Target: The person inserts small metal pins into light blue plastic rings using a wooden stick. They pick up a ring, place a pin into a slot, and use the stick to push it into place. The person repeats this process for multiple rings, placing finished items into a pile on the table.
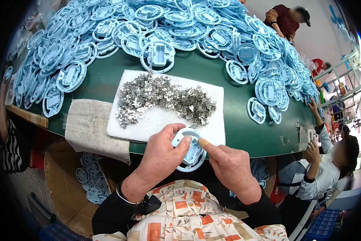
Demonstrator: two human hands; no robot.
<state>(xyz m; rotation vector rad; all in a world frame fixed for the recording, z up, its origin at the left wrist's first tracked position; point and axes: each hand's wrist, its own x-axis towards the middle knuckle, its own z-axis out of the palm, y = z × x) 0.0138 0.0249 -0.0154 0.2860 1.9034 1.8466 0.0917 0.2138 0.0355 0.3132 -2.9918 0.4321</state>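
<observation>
My left hand (158, 154) grips a light-blue plastic wheel-shaped part (193, 160) by its rim, thumb laid over the top. The part has a round ring with a recessed, battery-box-like housing across its middle. My right hand (232, 166) is closed, its other fingers curled under. Its index finger, with a tan covering on the tip, presses at the upper end of the housing. Whatever sits under that fingertip is too small to make out. Just beyond my hands, a heap of small silvery metal clips (160, 96) lies on a white foam board (156, 126).
A big pile of similar light-blue parts (180, 30) covers the far side of the green table (248, 140). A pale cloth (90, 128) hangs over the near edge. Below left, a cardboard box (64, 188) holds more parts. A co-worker (319, 168) sits at the right.
</observation>
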